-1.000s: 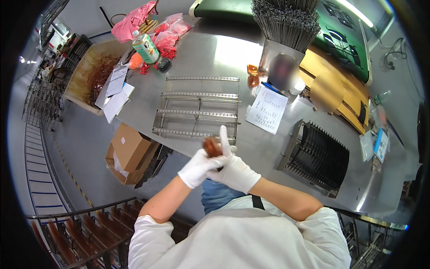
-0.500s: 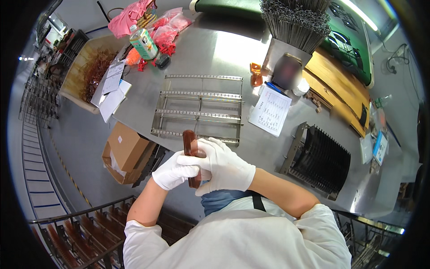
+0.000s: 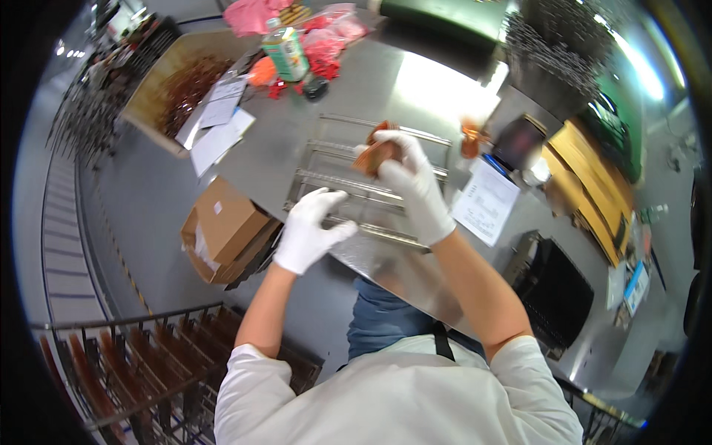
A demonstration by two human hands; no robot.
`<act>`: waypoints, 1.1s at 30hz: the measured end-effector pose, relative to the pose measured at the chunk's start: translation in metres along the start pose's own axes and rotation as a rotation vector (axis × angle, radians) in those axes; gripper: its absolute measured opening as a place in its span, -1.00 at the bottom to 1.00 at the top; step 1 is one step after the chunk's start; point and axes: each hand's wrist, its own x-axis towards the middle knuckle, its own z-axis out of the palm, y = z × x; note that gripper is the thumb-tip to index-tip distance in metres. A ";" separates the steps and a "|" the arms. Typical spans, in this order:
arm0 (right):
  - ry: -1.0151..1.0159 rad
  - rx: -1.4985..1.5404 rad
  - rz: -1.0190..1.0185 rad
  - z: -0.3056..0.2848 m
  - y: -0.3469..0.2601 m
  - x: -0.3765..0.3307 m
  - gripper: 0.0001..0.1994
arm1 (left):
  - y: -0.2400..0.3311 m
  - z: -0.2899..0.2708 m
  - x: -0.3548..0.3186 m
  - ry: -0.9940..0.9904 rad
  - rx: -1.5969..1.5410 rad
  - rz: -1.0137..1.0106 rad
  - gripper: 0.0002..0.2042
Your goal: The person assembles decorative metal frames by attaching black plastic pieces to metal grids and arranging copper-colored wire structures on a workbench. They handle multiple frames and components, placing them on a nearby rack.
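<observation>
My right hand (image 3: 411, 182), in a white glove, is raised over the metal wire rack (image 3: 326, 178) on the table. Its fingers and thumb are closed around a small bundle of brown, glossy, curved pieces (image 3: 366, 161); their exact kind cannot be made out, and the fingers hide part of them. Lower and to the left, my white-gloved left hand (image 3: 308, 231) is held at the near left corner of the rack. Its fingers and thumb are spread, with nothing between them. Whether it touches the rack is unclear.
On the right lie a written sheet (image 3: 486, 202), orange-brown pieces (image 3: 471, 139) and a black ribbed rack (image 3: 552, 293). A bottle (image 3: 285, 53) and red bags stand at the back left. Beside the table are a cardboard box (image 3: 226, 222) and a beige bin (image 3: 141, 111).
My hands have parted. The right one has moved up and forward over the rack with the brown pieces; the left has let go and opened. The whole view has shifted and blurred.
</observation>
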 end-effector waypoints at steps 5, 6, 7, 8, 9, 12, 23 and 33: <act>-0.171 -0.161 0.007 -0.009 0.065 0.075 -0.57 | -0.037 0.023 -0.020 0.039 0.444 0.173 -0.63; -0.178 -0.149 0.048 -0.008 0.079 0.084 -0.56 | -0.038 0.029 -0.026 0.052 0.449 0.159 -0.65; -0.182 -0.135 0.086 -0.006 0.090 0.092 -0.55 | -0.037 0.035 -0.034 0.061 0.457 0.147 -0.66; -0.185 -0.122 0.125 -0.005 0.101 0.100 -0.53 | -0.036 0.038 -0.039 0.106 0.462 0.182 -0.68; -0.183 -0.191 0.152 0.002 0.105 0.102 -0.54 | -0.035 0.041 -0.043 0.175 0.473 0.233 -0.71; -0.184 -0.386 0.202 0.020 0.112 0.106 -0.56 | -0.032 0.040 -0.049 0.173 0.465 0.224 -0.70; -0.190 -1.014 -0.206 0.044 0.115 0.101 -0.48 | -0.026 0.041 -0.046 0.175 0.432 0.204 -0.70; -0.288 -1.129 -0.213 0.055 0.112 0.093 -0.45 | -0.030 0.046 -0.045 0.239 0.435 0.285 -0.65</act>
